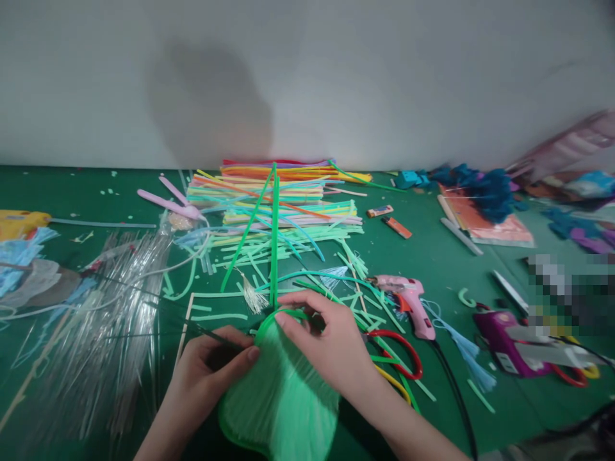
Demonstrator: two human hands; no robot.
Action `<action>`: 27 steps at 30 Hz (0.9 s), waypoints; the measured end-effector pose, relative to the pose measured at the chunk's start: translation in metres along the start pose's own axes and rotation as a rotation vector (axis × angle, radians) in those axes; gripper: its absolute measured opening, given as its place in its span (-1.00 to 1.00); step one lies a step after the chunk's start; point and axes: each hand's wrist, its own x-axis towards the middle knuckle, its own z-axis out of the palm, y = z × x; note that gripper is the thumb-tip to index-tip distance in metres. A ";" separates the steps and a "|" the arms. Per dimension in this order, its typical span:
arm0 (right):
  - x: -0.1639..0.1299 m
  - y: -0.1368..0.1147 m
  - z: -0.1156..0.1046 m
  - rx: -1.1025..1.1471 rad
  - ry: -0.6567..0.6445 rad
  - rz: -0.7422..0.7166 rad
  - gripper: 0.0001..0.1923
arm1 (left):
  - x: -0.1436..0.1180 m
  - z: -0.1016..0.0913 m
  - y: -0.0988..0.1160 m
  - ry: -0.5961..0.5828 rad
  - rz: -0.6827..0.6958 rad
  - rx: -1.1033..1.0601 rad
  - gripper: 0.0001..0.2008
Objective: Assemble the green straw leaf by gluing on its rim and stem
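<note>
**Pinching a green fringed piece at the table's near edge**

Holding the green fringed piece (281,397) low at the centre of the green table (480,269), you are closing your left hand (211,371) on its left edge along with a thin dark stick (218,337). Your right hand (331,346) is pinching its looped top rim, fingers curled shut. A pink glue gun (408,301) and red-handled scissors (398,358) are lying just right. No writing is legible.
</note>
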 end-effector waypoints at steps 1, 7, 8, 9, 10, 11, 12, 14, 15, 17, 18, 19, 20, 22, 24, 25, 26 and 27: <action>0.001 0.000 -0.001 0.010 -0.018 0.012 -0.87 | 0.001 -0.001 0.000 -0.020 0.000 0.011 -0.70; 0.001 -0.004 -0.004 0.035 -0.073 0.039 -0.92 | 0.004 -0.007 -0.004 -0.094 -0.008 0.065 -0.69; 0.001 -0.004 -0.005 0.041 -0.080 0.046 -0.93 | 0.003 -0.006 -0.004 -0.099 -0.009 0.064 -0.69; 0.000 -0.005 -0.005 0.045 -0.086 0.052 -0.93 | 0.002 -0.006 -0.004 -0.095 -0.006 0.058 -0.70; 0.000 -0.005 -0.006 0.047 -0.090 0.057 -0.93 | 0.001 -0.004 -0.003 -0.080 0.001 0.049 -0.70; 0.000 -0.004 -0.007 0.046 -0.097 0.058 -0.93 | 0.000 -0.003 -0.003 -0.060 0.009 0.037 -0.71; 0.001 -0.003 -0.008 0.043 -0.107 0.057 -0.92 | -0.001 -0.002 -0.002 -0.046 0.013 0.026 -0.72; 0.002 -0.001 -0.011 0.041 -0.129 0.033 -0.89 | -0.002 0.000 -0.001 -0.041 0.006 0.003 -0.72; 0.003 0.001 -0.012 0.042 -0.141 0.017 -0.87 | -0.002 0.000 0.000 -0.043 0.000 -0.009 -0.71; 0.005 0.004 -0.016 0.032 -0.164 0.007 -0.87 | -0.002 0.000 0.001 -0.047 -0.013 -0.030 -0.71; 0.006 0.005 -0.018 0.020 -0.171 0.014 -0.87 | -0.002 0.000 0.001 -0.049 -0.019 -0.038 -0.71; 0.007 0.006 -0.020 0.006 -0.178 0.025 -0.88 | -0.002 0.000 0.002 -0.051 -0.022 -0.045 -0.71; 0.008 0.006 -0.021 -0.010 -0.185 0.033 -0.89 | -0.001 -0.001 0.002 -0.054 -0.021 -0.050 -0.71; 0.009 0.006 -0.023 -0.029 -0.185 0.023 -0.91 | -0.001 -0.002 0.002 -0.060 -0.014 -0.058 -0.72; 0.010 0.004 -0.023 -0.030 -0.179 -0.010 -0.93 | -0.001 -0.002 0.002 -0.066 -0.007 -0.055 -0.73; 0.010 0.003 -0.022 -0.028 -0.171 -0.028 -0.94 | -0.001 -0.002 0.002 -0.067 -0.004 -0.049 -0.74; 0.011 0.003 -0.021 -0.026 -0.157 -0.048 -0.94 | -0.001 -0.002 0.001 -0.067 0.000 -0.041 -0.74; 0.011 0.003 -0.019 -0.027 -0.138 -0.067 -0.94 | -0.001 -0.001 0.001 -0.065 0.005 -0.032 -0.75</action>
